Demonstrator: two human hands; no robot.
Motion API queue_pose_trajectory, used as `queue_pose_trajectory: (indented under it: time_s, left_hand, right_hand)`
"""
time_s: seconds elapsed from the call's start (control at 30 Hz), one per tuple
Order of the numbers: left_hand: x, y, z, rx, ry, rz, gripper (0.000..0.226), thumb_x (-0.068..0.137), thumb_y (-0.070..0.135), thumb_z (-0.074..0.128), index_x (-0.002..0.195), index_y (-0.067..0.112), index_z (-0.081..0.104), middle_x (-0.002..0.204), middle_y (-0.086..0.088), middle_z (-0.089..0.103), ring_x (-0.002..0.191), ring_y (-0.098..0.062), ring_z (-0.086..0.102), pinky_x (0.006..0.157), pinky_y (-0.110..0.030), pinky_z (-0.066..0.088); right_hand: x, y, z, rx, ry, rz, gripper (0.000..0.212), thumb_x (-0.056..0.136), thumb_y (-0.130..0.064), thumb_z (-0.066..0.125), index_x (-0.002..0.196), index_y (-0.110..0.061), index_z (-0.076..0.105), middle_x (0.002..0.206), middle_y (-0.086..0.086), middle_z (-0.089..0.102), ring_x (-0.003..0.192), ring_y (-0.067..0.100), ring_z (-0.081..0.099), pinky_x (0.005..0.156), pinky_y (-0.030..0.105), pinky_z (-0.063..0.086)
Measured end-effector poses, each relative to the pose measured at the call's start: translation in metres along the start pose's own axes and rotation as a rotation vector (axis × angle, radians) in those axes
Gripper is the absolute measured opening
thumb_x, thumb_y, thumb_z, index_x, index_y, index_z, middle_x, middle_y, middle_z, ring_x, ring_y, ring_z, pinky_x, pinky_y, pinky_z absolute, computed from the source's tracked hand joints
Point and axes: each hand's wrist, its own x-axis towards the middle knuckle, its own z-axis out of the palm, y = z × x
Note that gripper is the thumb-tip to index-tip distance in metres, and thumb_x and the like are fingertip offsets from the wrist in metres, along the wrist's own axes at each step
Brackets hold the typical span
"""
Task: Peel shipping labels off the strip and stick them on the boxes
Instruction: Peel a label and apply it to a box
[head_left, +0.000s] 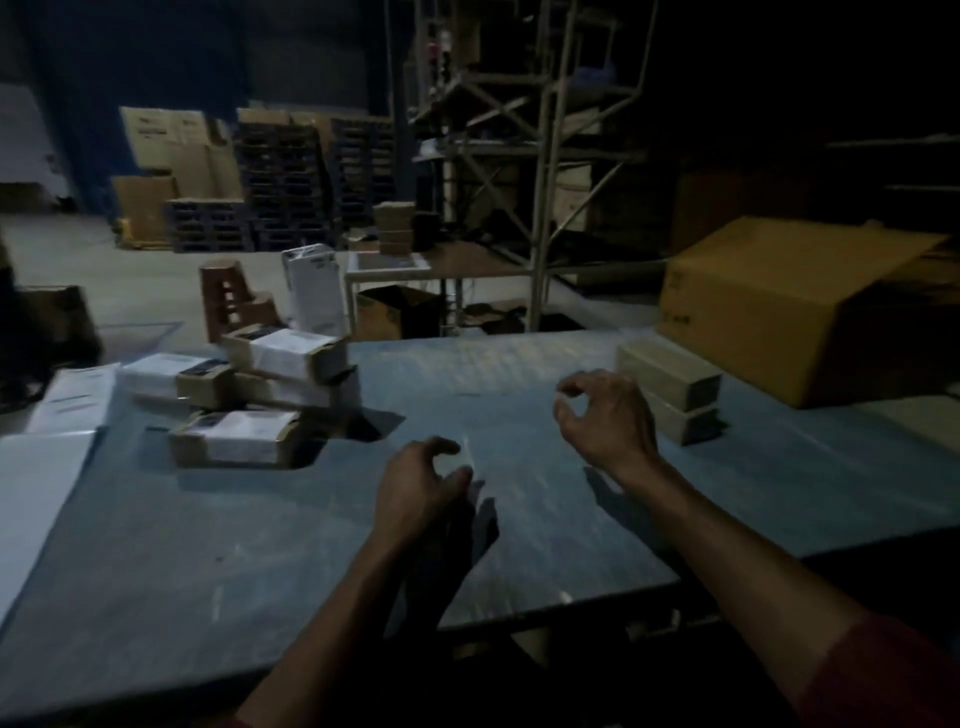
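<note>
- Left hand (421, 483): fingers loosely curled, apart, holding nothing, above the table (208, 545).
- Right hand (605, 415): thumb and forefinger nearly meeting, empty.
- Labelled boxes (260, 384): stacked at the table's far left.

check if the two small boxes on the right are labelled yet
Not labelled: the two stacked boxes show plain brown cardboard.

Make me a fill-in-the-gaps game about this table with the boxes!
1. The boxes with white labels are piled on the ______ side of the table.
2. Two plain boxes sit stacked by the ______ hand.
3. The left hand is holding ______.
4. The big cardboard carton lies tipped, ______ the two plain boxes.

Missing words: left; right; nothing; behind
</note>
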Motion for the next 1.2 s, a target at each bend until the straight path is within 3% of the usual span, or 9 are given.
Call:
queue_pose_trajectory:
  time_s: [0.1,0.17,0.3,0.67,0.77,0.87,0.97,1.07,1.2]
  left_hand:
    - [0.003,0.027,0.048,0.143,-0.04,0.024,0.04,0.089,0.045,0.069,0.12,0.021,0.074,0.124,-0.004,0.071,0.116,-0.027,0.067,0.098,-0.036,0.053]
    - [-0.001,0.029,0.066,0.305,-0.031,0.045,0.031,0.09,0.05,0.056,0.099,0.025,0.072,0.107,-0.002,0.068,0.108,-0.027,0.063,0.099,-0.042,0.046]
    - [-0.001,0.022,0.073,0.358,-0.033,0.07,0.031,0.089,0.052,0.05,0.081,0.025,0.062,0.09,0.004,0.06,0.097,-0.024,0.061,0.094,-0.043,0.044]
    - [0.003,0.019,0.074,0.325,-0.012,0.095,0.034,0.085,0.06,0.054,0.073,0.028,0.058,0.077,0.009,0.056,0.082,-0.021,0.062,0.083,-0.039,0.048]
    - [0.002,0.021,0.074,0.187,0.009,0.059,0.028,0.083,0.054,0.063,0.091,0.029,0.071,0.089,0.005,0.07,0.089,-0.022,0.071,0.082,-0.04,0.055]
    - [0.001,0.017,0.066,-0.185,-0.035,-0.04,0.074,0.073,0.05,0.076,0.142,0.03,0.057,0.131,-0.006,0.07,0.117,-0.018,0.07,0.096,-0.044,0.06]
    - [0.002,0.016,0.048,-0.341,0.015,-0.01,0.098,0.074,0.034,0.09,0.154,0.045,0.035,0.162,0.006,0.04,0.147,-0.02,0.042,0.114,-0.049,0.046]
    - [0.006,0.013,0.019,-0.301,0.054,0.157,0.117,0.075,0.027,0.094,0.163,0.038,0.018,0.17,0.014,0.02,0.154,-0.02,0.029,0.117,-0.052,0.04]
    - [0.003,0.01,-0.028,-0.29,0.114,0.361,0.103,0.075,0.02,0.093,0.16,0.03,0.034,0.166,0.016,0.03,0.15,-0.011,0.036,0.108,-0.038,0.046]
  right_hand:
    - [0.026,0.059,-0.038,-0.262,-0.059,0.178,0.055,0.087,-0.053,0.054,0.13,-0.021,0.067,0.129,0.014,0.063,0.125,0.04,0.05,0.106,0.045,0.037]
    - [0.035,0.086,-0.048,-0.389,-0.097,0.308,0.06,0.092,-0.051,0.061,0.146,-0.025,0.053,0.15,0.017,0.043,0.137,0.04,0.033,0.11,0.05,0.03]
    - [0.05,0.128,-0.046,-0.361,-0.129,0.527,0.068,0.092,-0.055,0.064,0.152,-0.032,0.041,0.159,0.02,0.023,0.142,0.045,0.021,0.114,0.058,0.028]
    - [0.054,0.141,-0.037,-0.101,0.058,0.558,0.044,0.093,-0.028,0.071,0.136,-0.02,0.064,0.14,0.018,0.043,0.119,0.044,0.055,0.099,0.046,0.05]
    - [0.039,0.125,-0.046,-0.011,0.106,0.377,0.052,0.09,-0.027,0.078,0.138,-0.018,0.063,0.143,0.015,0.047,0.123,0.038,0.055,0.1,0.041,0.048]
    - [0.018,0.099,-0.051,0.117,0.06,0.28,0.049,0.085,-0.034,0.084,0.131,-0.023,0.068,0.132,0.007,0.056,0.11,0.024,0.061,0.094,0.029,0.046]
    - [0.0,0.065,-0.057,0.45,-0.07,0.328,0.037,0.081,-0.029,0.089,0.115,-0.023,0.076,0.109,0.0,0.071,0.092,0.015,0.068,0.087,0.032,0.053]
    - [-0.015,0.032,-0.063,0.804,-0.24,0.407,0.03,0.08,-0.011,0.088,0.108,-0.017,0.078,0.1,-0.001,0.077,0.091,0.017,0.073,0.079,0.034,0.063]
    - [-0.021,-0.003,-0.06,1.0,-0.449,0.413,0.028,0.081,-0.002,0.082,0.108,-0.009,0.077,0.088,-0.002,0.077,0.083,0.016,0.075,0.07,0.027,0.059]
